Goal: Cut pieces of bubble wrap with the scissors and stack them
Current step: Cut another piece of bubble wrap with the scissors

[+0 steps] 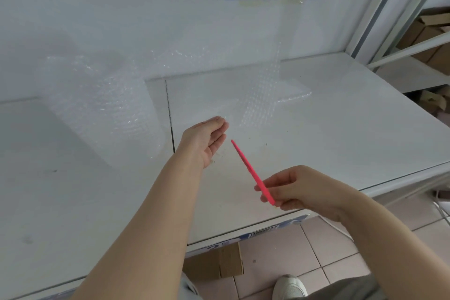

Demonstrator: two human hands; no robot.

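Looking down at a white table [328, 129] with bubble wrap on it and both bare hands out front. Right hand [299, 190] closed around the handle end of pink scissors [250, 172], fingers curled over it, blades together and pointing up-left toward the wrap. Left hand [207, 140] spread loose, palm turned sideways, holding nothing, hovering just beside the near edge of the wrap; can't tell whether the fingertips actually touch the film.

Handling guess: super light, floppy, slick clear plastic. Won't hold any shape, will slide on that smooth tabletop and sag the moment it's lifted. Not really fragile, bubbles just pop if squeezed hard. Best pinched at a free edge or corner with the left hand and pulled gently taut, so the blades bite instead of folding the film between them.

Counting, as far as possible: one pair of scissors. Two hands. Bubble wrap in what looks like two patches: a long strip [265, 95] running down from the wall onto the table straight ahead, and a broader pile [104, 107] off to the left, probably the stack. Number of sheets in that pile impossible to call, all transparent on white.
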